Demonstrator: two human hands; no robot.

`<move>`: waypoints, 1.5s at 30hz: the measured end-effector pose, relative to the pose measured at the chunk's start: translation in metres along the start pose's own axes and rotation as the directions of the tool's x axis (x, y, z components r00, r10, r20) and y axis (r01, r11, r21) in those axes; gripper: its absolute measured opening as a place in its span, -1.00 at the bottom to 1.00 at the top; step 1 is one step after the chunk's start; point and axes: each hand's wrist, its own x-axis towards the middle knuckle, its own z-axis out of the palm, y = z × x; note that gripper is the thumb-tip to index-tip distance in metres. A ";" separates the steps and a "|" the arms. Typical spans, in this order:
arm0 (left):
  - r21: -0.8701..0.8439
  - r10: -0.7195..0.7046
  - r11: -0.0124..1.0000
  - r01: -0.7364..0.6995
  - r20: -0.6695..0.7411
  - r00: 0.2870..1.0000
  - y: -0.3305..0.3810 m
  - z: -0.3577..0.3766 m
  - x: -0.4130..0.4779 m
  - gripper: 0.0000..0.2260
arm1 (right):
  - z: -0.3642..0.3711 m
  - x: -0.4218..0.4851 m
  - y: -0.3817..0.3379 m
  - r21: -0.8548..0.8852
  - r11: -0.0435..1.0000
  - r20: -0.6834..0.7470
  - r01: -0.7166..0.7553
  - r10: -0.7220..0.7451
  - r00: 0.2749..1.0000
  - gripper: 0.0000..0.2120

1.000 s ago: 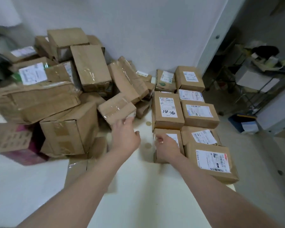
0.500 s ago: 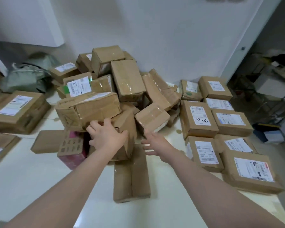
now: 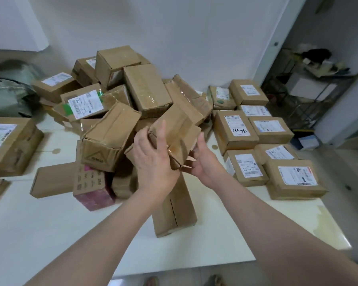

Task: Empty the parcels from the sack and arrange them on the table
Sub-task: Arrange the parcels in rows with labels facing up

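Note:
A small taped cardboard parcel [image 3: 174, 133] is held between both hands at the front of a loose heap of brown parcels [image 3: 120, 96] on the white table [image 3: 50, 234]. My left hand [image 3: 153, 159] grips its left end, thumb up along the side. My right hand [image 3: 203, 159] cups its right underside, where a loose flap sticks out. On the right, several labelled parcels [image 3: 236, 131] lie flat in neat rows. A grey-green sack [image 3: 10, 96] lies crumpled at the far left.
A long flat box [image 3: 174, 207] lies just under my hands. A box with a pink base [image 3: 91, 186] stands left of it, with a flat box [image 3: 52, 180] beside it. A large labelled box [image 3: 8, 143] sits at the left edge. The table's right edge drops to the floor by a wire shelf [image 3: 310, 96].
My left hand left the big box in the heap and my right hand came in; both now hold the small parcel, lifted off the pile. The view widened leftward.

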 end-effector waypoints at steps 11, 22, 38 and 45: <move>-0.267 0.334 0.908 -0.323 -0.001 0.942 0.036 0.015 -0.017 -0.49 | -0.057 -0.023 -0.002 0.038 0.997 -0.038 -0.066 0.068 0.997 -0.31; -0.449 -0.258 0.805 0.388 0.324 0.910 0.080 0.034 0.012 -0.49 | -0.121 -0.044 -0.010 -0.014 0.997 0.084 -0.080 0.081 0.993 -0.27; -0.364 0.081 0.928 0.084 0.416 0.906 0.222 0.070 -0.039 -0.73 | -0.253 -0.149 0.013 0.131 0.987 -0.145 -0.095 0.114 0.983 -0.47; -0.337 0.239 0.941 -0.039 0.577 0.781 0.264 0.071 -0.078 -0.67 | -0.300 -0.193 0.040 0.261 0.963 -0.274 -0.065 0.139 0.952 -0.48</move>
